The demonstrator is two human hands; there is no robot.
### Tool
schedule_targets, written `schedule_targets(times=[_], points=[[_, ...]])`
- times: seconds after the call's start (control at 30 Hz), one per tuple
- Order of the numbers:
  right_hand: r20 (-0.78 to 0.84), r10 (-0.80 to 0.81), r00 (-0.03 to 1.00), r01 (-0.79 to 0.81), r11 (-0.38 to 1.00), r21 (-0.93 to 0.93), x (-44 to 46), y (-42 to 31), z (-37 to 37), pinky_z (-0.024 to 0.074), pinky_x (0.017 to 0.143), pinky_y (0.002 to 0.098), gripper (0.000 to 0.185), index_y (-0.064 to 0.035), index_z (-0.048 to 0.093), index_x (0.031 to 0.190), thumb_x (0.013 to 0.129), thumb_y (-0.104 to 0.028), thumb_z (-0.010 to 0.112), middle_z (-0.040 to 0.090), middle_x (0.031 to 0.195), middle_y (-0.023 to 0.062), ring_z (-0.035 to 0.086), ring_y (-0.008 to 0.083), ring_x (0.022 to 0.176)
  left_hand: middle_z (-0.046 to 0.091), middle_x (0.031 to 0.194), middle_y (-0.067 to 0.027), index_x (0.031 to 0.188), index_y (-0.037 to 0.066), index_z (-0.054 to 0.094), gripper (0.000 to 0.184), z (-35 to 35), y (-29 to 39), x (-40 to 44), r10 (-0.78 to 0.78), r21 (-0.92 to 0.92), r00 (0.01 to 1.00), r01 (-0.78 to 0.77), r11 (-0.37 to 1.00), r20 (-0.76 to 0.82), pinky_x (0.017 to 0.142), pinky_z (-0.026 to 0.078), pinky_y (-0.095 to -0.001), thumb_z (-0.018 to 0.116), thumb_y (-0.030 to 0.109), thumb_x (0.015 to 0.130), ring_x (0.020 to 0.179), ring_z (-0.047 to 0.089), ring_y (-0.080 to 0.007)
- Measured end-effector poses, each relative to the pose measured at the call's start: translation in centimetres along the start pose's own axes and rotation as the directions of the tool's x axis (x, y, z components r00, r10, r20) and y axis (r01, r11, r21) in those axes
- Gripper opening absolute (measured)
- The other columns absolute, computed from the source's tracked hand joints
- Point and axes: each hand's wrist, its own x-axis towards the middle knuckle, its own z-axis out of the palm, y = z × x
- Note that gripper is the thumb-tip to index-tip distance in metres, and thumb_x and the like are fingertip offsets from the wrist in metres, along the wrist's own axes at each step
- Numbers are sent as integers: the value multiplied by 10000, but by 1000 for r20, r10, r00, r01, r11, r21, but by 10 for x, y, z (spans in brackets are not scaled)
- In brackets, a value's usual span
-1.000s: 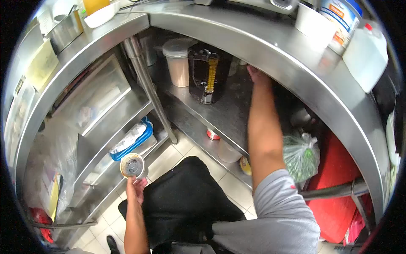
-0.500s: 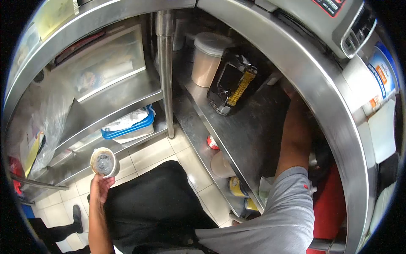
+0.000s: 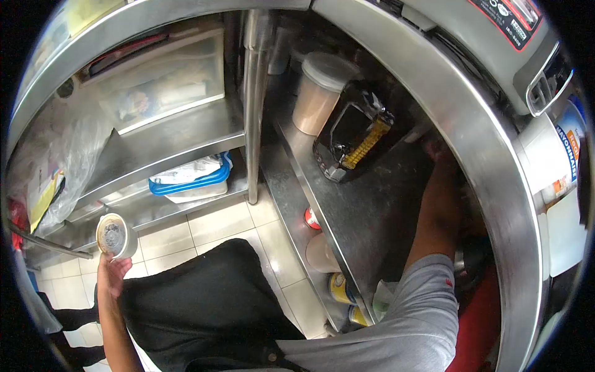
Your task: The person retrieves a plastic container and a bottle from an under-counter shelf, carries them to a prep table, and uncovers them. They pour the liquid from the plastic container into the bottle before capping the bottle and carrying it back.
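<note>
My left hand (image 3: pixel 113 276) grips a small round white tub (image 3: pixel 128 239), held out at the left above the floor. Its open top is turned toward me and shows dark residue inside. My right hand (image 3: pixel 439 152) reaches deep into the dark back of the middle shelf (image 3: pixel 365 204); its fingers are in shadow, so what they touch is hidden. Left of that hand, on the same shelf, are a dark glossy jug-like container with a yellow ribbed strip (image 3: pixel 365 144) and a tall lidded tub of pale brown contents (image 3: pixel 314 105).
Steel shelving surrounds me, with an upright post (image 3: pixel 253 124). At left are a clear plastic drawer box (image 3: pixel 167 93), a blue-rimmed container (image 3: pixel 192 183) and a plastic bag (image 3: pixel 83 167). Several tins (image 3: pixel 339 288) stand low. A grey appliance (image 3: pixel 489 37) and mayonnaise tub (image 3: pixel 569 146) sit above right. Another person's legs (image 3: pixel 80 319) show lower left.
My left hand has moved left with the white tub. The view has shifted slightly, so the shelf things appear a little lower and further right. My right arm still reaches into the shelf.
</note>
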Motion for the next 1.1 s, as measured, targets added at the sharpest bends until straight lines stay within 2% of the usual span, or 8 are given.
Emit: schedule_targets(times=[0.3,0.6,0.87,0.93,0.97,1.03,1.07,1.1], points=[[-21,-20,1000,19,999,-30,-19,20,-7,482,836,487,403,-83,407,1250,920,-297,497,450,1225,119,521,308,1041,588,854,-156,1047,16,488,378,3,18,2,78,-90,996,-74,993,37,743,559,-362,585,315,837,816,639,-288],[-119,-240,963,234,970,-61,-72,-8,-9,482,885,523,441,-74,379,1294,921,-273,501,408,1295,133,499,335,1101,606,914,-195,1077,12,480,393,-8,10,46,33,-102,986,-16,995,162,780,544,-373,595,311,849,848,634,-296],[187,-239,953,241,970,15,-172,-50,-33,482,929,555,477,-66,353,1334,922,-253,504,370,1358,146,480,359,1153,619,974,-154,1078,-2,496,375,-13,3,81,29,-67,964,-12,998,265,794,542,-356,599,270,842,872,634,-272],[226,-194,955,192,981,29,-203,-49,-44,514,889,562,509,-77,297,1381,930,-201,501,296,1419,149,370,353,1271,622,1007,-147,1080,-10,513,357,-15,13,77,-18,-50,956,34,998,294,803,542,-358,588,248,844,878,635,-269],[30,-207,978,209,976,-60,-267,-50,-12,534,873,526,476,-88,298,1384,953,-207,459,288,1430,144,380,343,1271,623,1008,-148,1101,-12,511,358,-13,16,72,-20,-41,959,33,999,283,804,542,-363,571,234,848,876,638,-269],[36,-110,993,115,970,-212,-275,-32,-47,578,811,393,453,-44,361,1338,974,-311,403,473,1291,170,592,309,1043,619,1027,-151,1112,-12,507,363,-9,21,56,-20,-46,966,33,998,257,799,547,-365,566,225,844,875,641,-272],[-57,-129,990,114,972,-206,-311,-27,-34,589,743,341,454,-13,411,1290,949,-311,441,589,1124,164,656,272,875,616,1039,-152,1110,-10,507,367,-13,23,53,-41,-36,964,53,998,262,793,550,-365,571,216,827,876,641,-272],[-24,-70,997,60,959,-276,-324,-16,-47,585,718,335,427,-10,448,1243,927,-296,464,614,1051,153,661,256,835,613,1050,-153,1107,-8,507,373,-13,27,48,-67,-26,960,77,997,271,787,552,-365,577,208,811,878,640,-272]])
